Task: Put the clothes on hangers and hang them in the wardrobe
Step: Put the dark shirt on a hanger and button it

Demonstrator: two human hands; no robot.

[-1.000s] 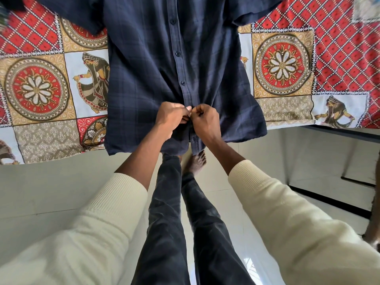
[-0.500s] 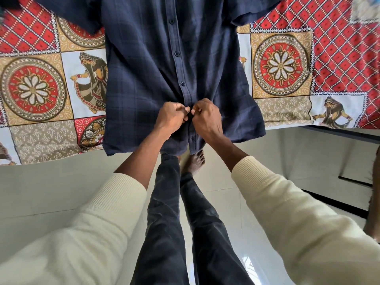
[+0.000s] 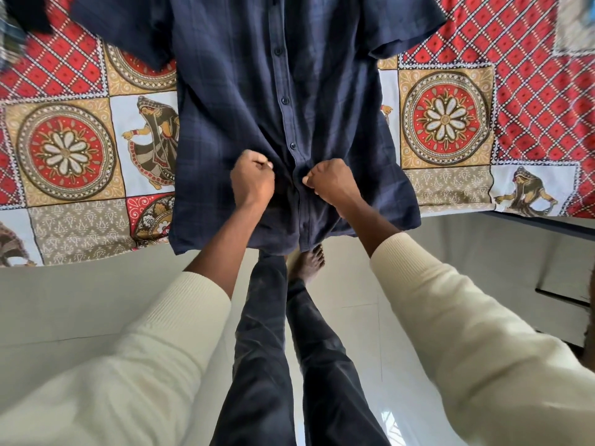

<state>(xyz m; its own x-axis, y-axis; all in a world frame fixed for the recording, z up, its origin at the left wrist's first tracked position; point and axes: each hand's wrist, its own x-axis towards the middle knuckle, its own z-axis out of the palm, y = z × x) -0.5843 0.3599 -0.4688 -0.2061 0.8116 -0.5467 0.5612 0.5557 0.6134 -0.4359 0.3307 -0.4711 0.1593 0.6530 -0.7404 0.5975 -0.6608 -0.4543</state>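
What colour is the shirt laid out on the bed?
Dark navy short-sleeved shirt with a faint check and matching dark buttons, seen in the head view.

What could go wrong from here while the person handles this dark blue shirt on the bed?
The shirt hem hangs over the patterned bedsheet edge; it may slide to the floor. Both the left hand and right hand are fisted by the placket, so a tug could strain a button.

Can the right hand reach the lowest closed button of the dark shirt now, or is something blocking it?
Probably yes. The right hand sits just below and beside that button on the dark shirt, with only flat fabric between them. The left hand stays on the other side.
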